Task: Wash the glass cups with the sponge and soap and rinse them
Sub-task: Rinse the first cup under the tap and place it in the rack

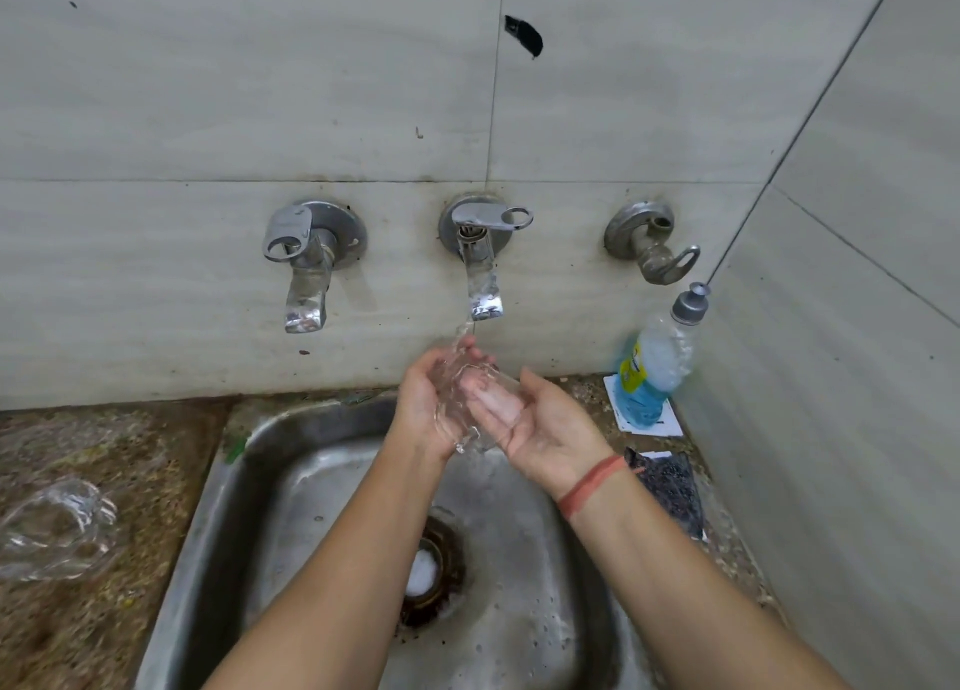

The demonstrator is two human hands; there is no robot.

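— How are the person's fingers set?

— The left hand (423, 403) has its fingers curled round the far side of a glass cup (470, 429) and grips it. The right hand (543, 432) lies palm up. Its fingers (491, 401) are nearly straight and press against the cup's near side, showing through the clear wall. The thumb stands free above.

— Which way does the cup point?

— Its long axis runs from the heels of the hands up toward the middle tap (480, 268), tilted away from the person. The glass is too clear and wet to tell which end is the mouth.

— And where is it relative to the fingers?

— It sits between both palms, above the sink (218, 481), with the tap's running water (462, 338) landing on its upper end by the left fingertips. A second glass cup (54, 531) lies on its side on the counter (119, 455), well apart at left. The soap bottle (657, 372) stands in the right corner.
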